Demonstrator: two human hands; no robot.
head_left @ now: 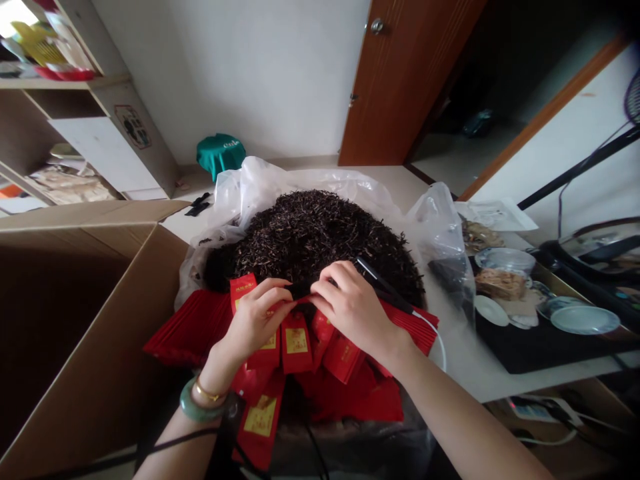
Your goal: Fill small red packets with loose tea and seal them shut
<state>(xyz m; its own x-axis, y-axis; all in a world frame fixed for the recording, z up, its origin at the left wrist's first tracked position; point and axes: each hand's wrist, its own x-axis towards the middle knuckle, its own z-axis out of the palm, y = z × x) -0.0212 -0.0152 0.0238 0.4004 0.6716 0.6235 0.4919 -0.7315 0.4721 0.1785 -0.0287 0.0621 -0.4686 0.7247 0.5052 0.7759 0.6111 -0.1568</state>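
Observation:
A big heap of dark loose tea leaves [320, 233] fills a clear plastic bag [260, 183] in front of me. Many small red packets with gold labels [297, 343] lie fanned along its near edge. My left hand [257, 313] is closed on the top of one upright red packet [243, 285]. My right hand [353, 303] pinches a black bar-shaped tool [300, 289] at the packet's mouth, and the tool's black handle [383, 283] with a white cord runs off to the right. A green bangle sits on my left wrist.
An open cardboard box [100, 320] stands at the left. A black tea tray [540, 343] with white dishes and bowls lies at the right, with a kettle behind it. Shelves stand at the back left, a brown door at the back and a green stool by the wall.

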